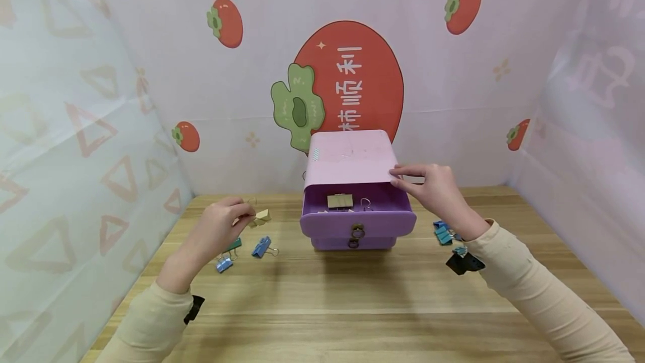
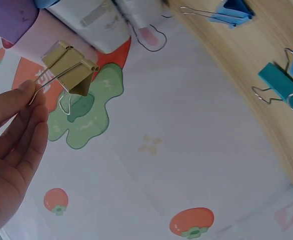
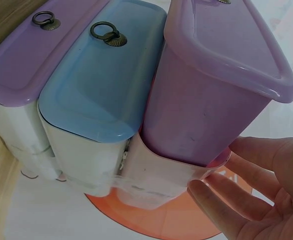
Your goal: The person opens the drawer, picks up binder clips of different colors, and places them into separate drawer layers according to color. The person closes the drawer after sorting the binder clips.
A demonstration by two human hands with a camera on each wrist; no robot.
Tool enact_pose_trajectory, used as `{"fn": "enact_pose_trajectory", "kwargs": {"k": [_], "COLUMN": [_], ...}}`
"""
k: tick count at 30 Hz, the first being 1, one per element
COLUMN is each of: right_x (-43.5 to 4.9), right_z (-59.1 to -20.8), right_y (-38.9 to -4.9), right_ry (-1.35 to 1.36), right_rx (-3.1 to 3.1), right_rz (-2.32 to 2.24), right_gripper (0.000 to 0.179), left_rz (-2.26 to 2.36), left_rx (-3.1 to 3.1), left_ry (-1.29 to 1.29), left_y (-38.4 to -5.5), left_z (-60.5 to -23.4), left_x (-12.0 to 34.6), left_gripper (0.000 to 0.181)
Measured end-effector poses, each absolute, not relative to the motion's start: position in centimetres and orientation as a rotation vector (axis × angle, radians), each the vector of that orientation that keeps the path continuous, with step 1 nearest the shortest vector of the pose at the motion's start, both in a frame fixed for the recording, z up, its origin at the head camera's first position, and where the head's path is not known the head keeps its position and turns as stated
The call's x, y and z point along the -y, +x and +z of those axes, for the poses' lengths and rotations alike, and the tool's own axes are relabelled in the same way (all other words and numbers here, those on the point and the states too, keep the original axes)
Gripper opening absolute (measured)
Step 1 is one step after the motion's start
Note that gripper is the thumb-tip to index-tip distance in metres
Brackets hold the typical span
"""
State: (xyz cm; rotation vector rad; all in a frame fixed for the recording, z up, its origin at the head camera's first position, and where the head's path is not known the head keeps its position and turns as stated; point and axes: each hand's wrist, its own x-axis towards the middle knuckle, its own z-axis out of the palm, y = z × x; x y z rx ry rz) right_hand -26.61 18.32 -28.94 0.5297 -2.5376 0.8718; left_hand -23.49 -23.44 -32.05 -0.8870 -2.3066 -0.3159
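My left hand (image 1: 214,231) pinches a gold binder clip (image 2: 69,67) by its wire handles, left of the small drawer cabinet. The clip's body points away from the fingertips. At the cabinet's upper right front corner, my right hand (image 1: 435,192) holds the edge of the pink casing (image 1: 347,156) between thumb and fingers. The purple top drawer (image 1: 332,226) is pulled out. Inside it lies another gold binder clip (image 1: 340,201), with a wire handle (image 1: 366,203) beside it; the drawer front hides part of the contents.
Below the top drawer are a blue drawer (image 3: 101,90) and a lower purple drawer (image 3: 24,60), both pushed in. Blue clips (image 1: 261,247) and a teal clip (image 1: 234,244) lie on the wooden table (image 1: 302,307) at left. More blue and teal clips (image 1: 443,235) lie near my right forearm. Printed cloth (image 1: 453,83) hangs behind.
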Motion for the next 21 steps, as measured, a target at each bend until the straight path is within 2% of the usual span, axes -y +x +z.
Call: {"fn": "enact_pose_trajectory", "kwargs": {"k": [21], "right_x": [-18.3], "right_z": [-29.0], "right_y": [-26.7], "right_ry": [0.53], "right_rx": [2.534], "right_rz": [0.886], "right_gripper": [0.026], "left_rz": [-0.302], "left_rx": [2.071], "left_ry": [-0.95], "left_y": [-23.0], "left_z": [-28.3], "left_x": [20.1], "left_gripper": [0.016]}}
